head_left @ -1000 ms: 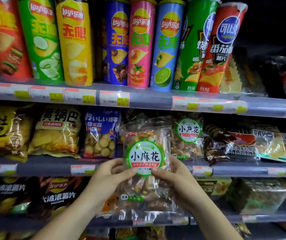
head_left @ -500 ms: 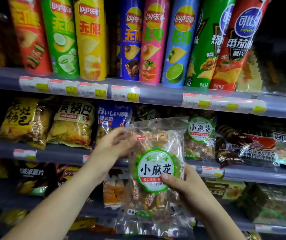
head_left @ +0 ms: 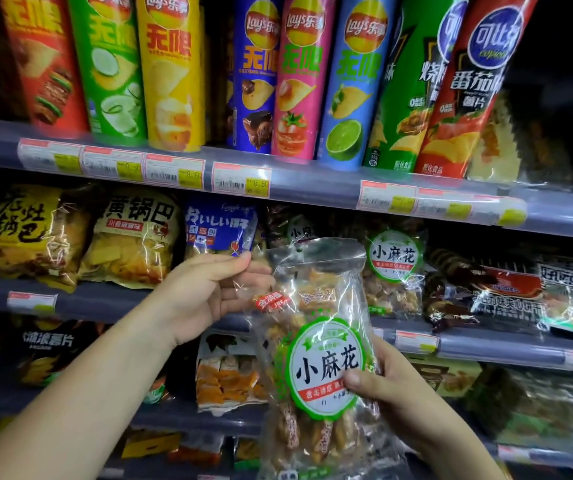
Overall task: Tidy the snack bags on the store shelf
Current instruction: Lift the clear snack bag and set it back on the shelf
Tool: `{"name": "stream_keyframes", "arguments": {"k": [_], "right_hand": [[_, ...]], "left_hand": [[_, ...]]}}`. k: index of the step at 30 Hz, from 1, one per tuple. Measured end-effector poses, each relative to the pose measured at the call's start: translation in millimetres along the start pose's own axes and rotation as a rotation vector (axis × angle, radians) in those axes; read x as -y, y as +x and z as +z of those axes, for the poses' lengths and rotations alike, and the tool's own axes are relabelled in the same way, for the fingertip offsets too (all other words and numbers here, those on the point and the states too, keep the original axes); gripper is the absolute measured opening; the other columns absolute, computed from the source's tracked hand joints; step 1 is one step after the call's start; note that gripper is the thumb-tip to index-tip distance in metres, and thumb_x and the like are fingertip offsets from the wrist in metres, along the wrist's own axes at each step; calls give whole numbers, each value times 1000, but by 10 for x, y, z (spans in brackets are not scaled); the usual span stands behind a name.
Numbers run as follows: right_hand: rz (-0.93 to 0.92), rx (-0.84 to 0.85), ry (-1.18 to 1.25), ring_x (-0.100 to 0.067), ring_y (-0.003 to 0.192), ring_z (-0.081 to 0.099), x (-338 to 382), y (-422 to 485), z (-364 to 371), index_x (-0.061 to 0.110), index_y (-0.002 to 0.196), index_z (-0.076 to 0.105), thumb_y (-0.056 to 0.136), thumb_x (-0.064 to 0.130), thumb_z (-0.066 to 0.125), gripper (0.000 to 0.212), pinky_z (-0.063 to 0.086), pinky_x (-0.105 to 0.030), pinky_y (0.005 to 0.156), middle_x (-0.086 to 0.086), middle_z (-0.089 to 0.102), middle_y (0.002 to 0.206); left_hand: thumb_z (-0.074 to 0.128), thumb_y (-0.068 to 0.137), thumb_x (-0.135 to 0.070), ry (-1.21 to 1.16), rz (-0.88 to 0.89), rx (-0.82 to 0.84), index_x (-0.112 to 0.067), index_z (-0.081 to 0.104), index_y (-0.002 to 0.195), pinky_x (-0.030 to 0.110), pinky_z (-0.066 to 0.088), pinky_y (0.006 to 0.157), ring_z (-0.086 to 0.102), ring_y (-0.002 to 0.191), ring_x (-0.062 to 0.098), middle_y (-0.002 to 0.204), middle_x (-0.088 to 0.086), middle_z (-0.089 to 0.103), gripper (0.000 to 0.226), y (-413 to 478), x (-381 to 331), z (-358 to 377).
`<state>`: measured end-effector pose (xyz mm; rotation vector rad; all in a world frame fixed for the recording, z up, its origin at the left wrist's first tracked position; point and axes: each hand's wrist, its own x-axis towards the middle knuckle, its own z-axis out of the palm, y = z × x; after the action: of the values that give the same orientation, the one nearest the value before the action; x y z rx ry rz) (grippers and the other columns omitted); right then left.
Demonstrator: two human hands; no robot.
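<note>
1. Head view: your right hand (head_left: 392, 400) grips the clear 小麻花 snack bag (head_left: 316, 306) at its lower right edge, with the thumb pressed on the green round label.
2. Your left hand (head_left: 202, 299) has half-curled fingers behind the bag's upper left edge; you cannot tell whether they grip.
3. The bag hangs before the middle shelf edge (head_left: 111, 299), between the blue biscuit bag (head_left: 219, 226) and a matching shelved bag (head_left: 394, 268).

The right hand (head_left: 392, 393) grips the clear snack bag (head_left: 316, 306) at its label; the left hand (head_left: 205, 299) holds its upper edge.
</note>
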<state>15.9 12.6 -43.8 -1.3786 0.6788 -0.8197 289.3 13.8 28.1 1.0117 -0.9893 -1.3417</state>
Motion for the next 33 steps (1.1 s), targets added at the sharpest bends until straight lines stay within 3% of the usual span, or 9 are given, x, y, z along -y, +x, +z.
{"name": "stream_keyframes", "arguments": {"k": [5, 9, 13, 16, 18, 21, 24, 28, 33], "right_hand": [[24, -61, -41, -32, 115, 72, 60, 39, -43, 12, 116, 76, 75, 22, 84, 43, 59, -32, 94, -19, 76, 122], [18, -256, -111, -32, 105, 76, 175, 191, 5, 7, 112, 74, 76, 23, 83, 40, 61, -37, 89, -14, 81, 109], [-10, -484, -204, -12, 60, 69, 362, 504, 107, 6, 104, 73, 82, 39, 81, 41, 52, -31, 54, 4, 76, 75], [-22, -612, -286, -6, 53, 65, 466, 750, 135, 4, 114, 64, 82, 46, 82, 56, 50, -31, 45, 3, 68, 75], [-46, -594, -304, -7, 59, 72, 522, 853, 121, 11, 127, 58, 82, 44, 82, 61, 58, -26, 53, 0, 74, 91], [-72, -631, -505, -25, 90, 78, 588, 982, 69, 20, 132, 59, 65, 63, 79, 81, 63, -49, 87, -5, 75, 110], [-124, -700, -638, -28, 93, 75, 601, 1157, 45, 15, 121, 58, 77, 42, 83, 57, 62, -49, 85, -4, 73, 101], [-89, -709, -847, -37, 111, 68, 484, 1292, 90, 5, 126, 51, 89, 19, 77, 48, 47, -29, 77, -16, 72, 119], [-90, -646, -1010, -39, 120, 62, 248, 1279, 107, 4, 135, 52, 90, 10, 69, 49, 51, -39, 94, -20, 65, 129]], "left_hand": [[48, 100, -21, -44, -24, 15, 0, 77, 90, 20, 57, 50, 76, 65, 17, 79, 14, 79, 38, 80, -14, -61], [44, 101, -40, 39, 38, -101, -11, 75, 103, 24, 59, 61, 76, 75, 17, 88, 11, 79, 43, 142, 16, -49], [68, 71, -59, 422, 44, -57, -29, 67, 109, 35, 58, 83, 74, 90, 12, 104, -2, 77, 49, 30, 209, 138], [85, 69, -44, 675, 125, -106, -31, 56, 113, 27, 55, 77, 68, 90, 6, 102, -13, 69, 55, 113, 258, 263], [89, 68, -34, 668, 178, -178, -27, 52, 119, 31, 56, 77, 66, 88, 6, 98, -13, 67, 63, 279, 244, 244], [90, 66, -29, 646, 216, -227, -19, 53, 127, 38, 58, 86, 68, 90, 8, 105, -6, 71, 72, 549, 230, 209], [89, 68, -24, 665, 282, -277, -16, 52, 130, 43, 57, 89, 69, 96, 17, 111, 0, 70, 73, 736, 269, 241], [86, 73, -22, 757, 302, -315, -14, 46, 135, 43, 54, 93, 66, 109, 24, 116, 2, 68, 75, 846, 447, 257], [78, 82, -26, 922, 314, -315, -12, 50, 133, 25, 46, 86, 64, 115, 22, 124, 3, 69, 59, 830, 598, 251]]}}
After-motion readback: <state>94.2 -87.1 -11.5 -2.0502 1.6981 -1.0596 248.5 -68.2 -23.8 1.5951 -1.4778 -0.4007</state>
